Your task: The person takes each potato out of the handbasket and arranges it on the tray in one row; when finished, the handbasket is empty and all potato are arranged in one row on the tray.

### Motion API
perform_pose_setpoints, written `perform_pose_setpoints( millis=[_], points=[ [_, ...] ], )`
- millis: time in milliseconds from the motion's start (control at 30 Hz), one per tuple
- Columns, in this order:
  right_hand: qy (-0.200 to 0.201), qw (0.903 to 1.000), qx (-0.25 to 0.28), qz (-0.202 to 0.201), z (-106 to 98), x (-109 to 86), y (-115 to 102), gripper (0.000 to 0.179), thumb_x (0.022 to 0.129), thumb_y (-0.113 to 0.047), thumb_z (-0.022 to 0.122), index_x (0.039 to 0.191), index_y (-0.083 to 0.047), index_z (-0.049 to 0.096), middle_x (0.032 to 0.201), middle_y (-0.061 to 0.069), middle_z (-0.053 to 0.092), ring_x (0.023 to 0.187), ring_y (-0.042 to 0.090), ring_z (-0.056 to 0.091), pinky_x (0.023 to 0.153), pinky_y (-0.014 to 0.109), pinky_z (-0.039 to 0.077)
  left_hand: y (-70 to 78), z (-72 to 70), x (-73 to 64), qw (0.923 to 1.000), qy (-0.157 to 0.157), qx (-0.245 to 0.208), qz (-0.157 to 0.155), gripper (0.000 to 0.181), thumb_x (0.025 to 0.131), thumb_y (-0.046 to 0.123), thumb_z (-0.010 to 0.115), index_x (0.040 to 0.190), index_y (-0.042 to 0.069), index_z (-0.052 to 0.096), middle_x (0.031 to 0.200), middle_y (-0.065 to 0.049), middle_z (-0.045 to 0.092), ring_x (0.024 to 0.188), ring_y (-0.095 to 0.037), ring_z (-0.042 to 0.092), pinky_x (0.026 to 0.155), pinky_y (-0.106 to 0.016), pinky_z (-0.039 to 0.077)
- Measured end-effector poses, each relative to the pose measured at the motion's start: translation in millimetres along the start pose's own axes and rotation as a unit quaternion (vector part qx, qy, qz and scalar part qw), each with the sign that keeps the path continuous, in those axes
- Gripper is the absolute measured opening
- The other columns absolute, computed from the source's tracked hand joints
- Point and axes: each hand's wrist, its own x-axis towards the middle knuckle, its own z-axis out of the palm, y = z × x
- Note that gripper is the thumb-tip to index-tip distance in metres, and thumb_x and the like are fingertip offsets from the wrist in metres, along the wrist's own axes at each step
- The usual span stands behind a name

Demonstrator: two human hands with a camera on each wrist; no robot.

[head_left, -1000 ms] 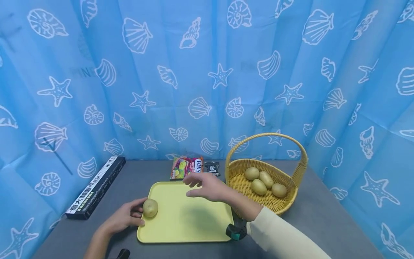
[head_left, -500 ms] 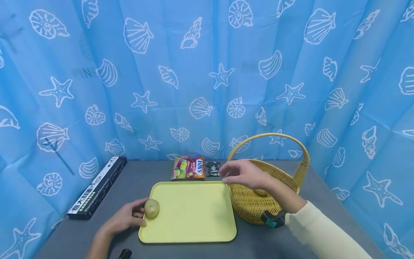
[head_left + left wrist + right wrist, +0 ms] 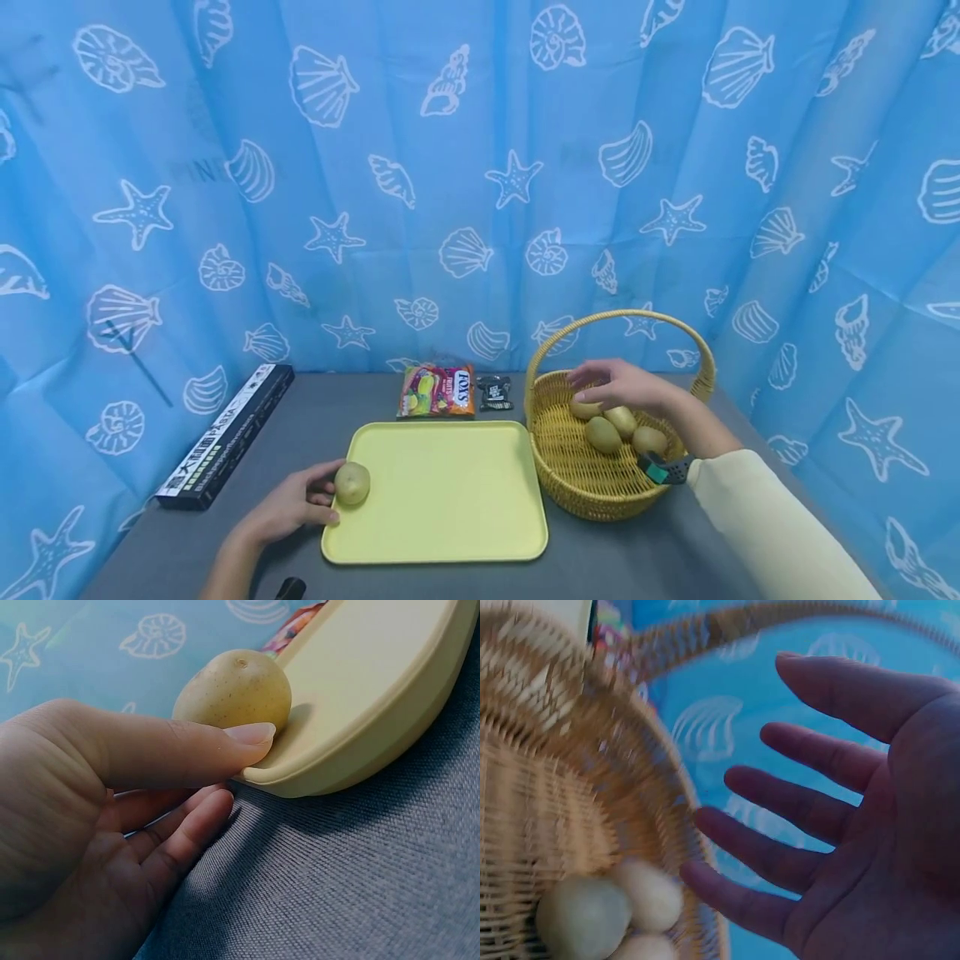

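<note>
At the left end of a yellow tray (image 3: 435,492) sits a potato (image 3: 352,483), pale and round. My left hand (image 3: 296,504) rests beside it, thumb along the tray's rim and fingers loosely bent. In the left wrist view, the straight thumb (image 3: 202,754) overlaps the potato's lower side, and the other fingers lie below it, outside the tray. My right hand (image 3: 622,387) hovers over the wicker basket (image 3: 570,479), holding nothing. Its fingers are spread in the right wrist view. Several potatoes (image 3: 585,919) lie in the basket, one partly covered by the hand in the head view.
The basket's arched handle (image 3: 622,312) rises around my right hand. Behind the tray lie a colourful FOX'S candy bag (image 3: 437,392) and a small black packet (image 3: 495,392). A long black pasta box (image 3: 225,437) stands left. A blue shell-print curtain (image 3: 480,183) hangs behind the grey table.
My right hand has moved rightward from above the tray to over the basket, past the candy bag. My left hand and the potato beside it have stayed in place.
</note>
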Motion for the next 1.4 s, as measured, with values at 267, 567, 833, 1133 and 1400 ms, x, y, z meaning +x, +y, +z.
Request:
perform_pose_setpoints(
  millis=[267,567,833,1133,1400],
  points=[
    [-0.010,0.9968,-0.026,0.075,8,6.4,43,0.053,0.092,-0.018,0.067,0.137,0.003,0.049,0.139,0.027,0.045,0.127,0.047,0.040,0.095,0.057,0.041,-0.4,1.8,2.4,1.0000,-0.004,0.004,-0.003,0.084,0.079,0.010,0.078,0.145,-0.012,0.031,0.116,-0.016,0.056,0.099,-0.027,0.058,0.082,-0.038,0.050],
    [-0.050,0.9851,-0.112,0.121,28,13.8,62,0.034,0.081,-0.012,0.075,0.114,-0.004,0.070,0.123,0.019,0.054,0.107,0.032,0.051,0.085,0.046,0.046,2.7,2.9,2.6,1.0000,-0.001,0.004,0.000,0.084,0.078,0.009,0.078,0.145,-0.012,0.032,0.114,-0.016,0.057,0.098,-0.027,0.059,0.081,-0.038,0.050],
    [-0.046,0.9777,-0.162,0.126,31,17.0,54,0.026,0.074,-0.001,0.079,0.095,-0.010,0.067,0.099,0.009,0.052,0.086,0.027,0.048,0.069,0.037,0.042,3.6,4.4,3.5,0.9999,0.005,0.010,-0.005,0.084,0.077,0.009,0.078,0.145,-0.012,0.033,0.114,-0.016,0.057,0.099,-0.027,0.059,0.082,-0.038,0.050],
    [0.016,0.9905,-0.126,0.053,33,16.7,43,0.042,0.064,0.011,0.075,0.099,-0.006,0.058,0.094,0.009,0.051,0.077,0.025,0.051,0.061,0.036,0.045,2.9,3.6,3.4,1.0000,0.002,0.004,0.000,0.084,0.078,0.009,0.078,0.145,-0.012,0.032,0.115,-0.016,0.056,0.099,-0.027,0.058,0.082,-0.038,0.050],
    [0.105,0.9847,-0.137,-0.019,36,6.8,19,0.051,0.072,-0.003,0.078,0.118,-0.003,0.056,0.108,0.013,0.056,0.081,0.023,0.055,0.060,0.036,0.048,0.9,1.8,0.8,0.9999,0.009,0.006,-0.004,0.084,0.077,0.009,0.078,0.145,-0.012,0.032,0.116,-0.017,0.056,0.099,-0.027,0.059,0.082,-0.038,0.050]
  ],
)
